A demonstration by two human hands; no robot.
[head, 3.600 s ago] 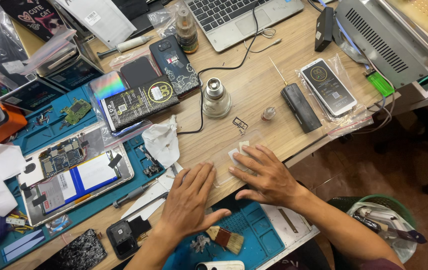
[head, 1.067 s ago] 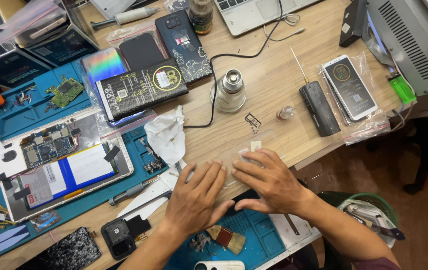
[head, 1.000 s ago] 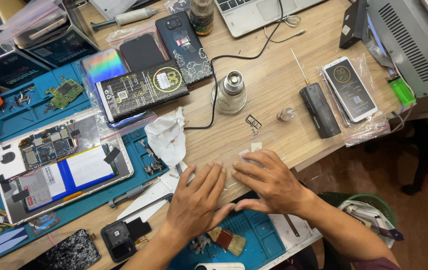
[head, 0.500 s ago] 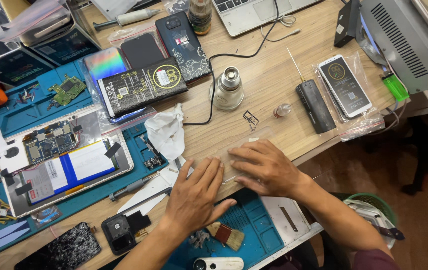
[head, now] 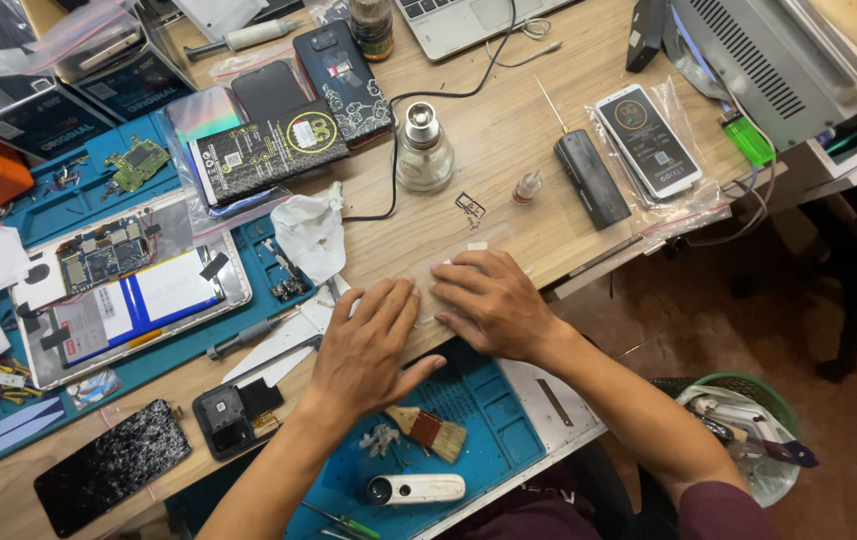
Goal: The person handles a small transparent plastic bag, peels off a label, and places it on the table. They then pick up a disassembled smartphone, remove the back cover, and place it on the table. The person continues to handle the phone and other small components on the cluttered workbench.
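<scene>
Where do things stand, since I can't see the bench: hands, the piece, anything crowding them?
Left hand and right hand flat, pressing a thin clear plastic sheet onto the wooden tabletop. Crumpled white cloth beside left fingers; small wooden brush near wrist.

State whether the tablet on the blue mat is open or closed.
Open: the tablet lies with its circuit board and battery exposed.

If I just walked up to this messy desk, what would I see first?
Two hands pressed flat side by side at the near edge of the wooden desk: the left hand and right hand. To their left lies an opened tablet with its insides showing on a blue mat. Near the lower-left corner sits a cracked phone screen.
</scene>
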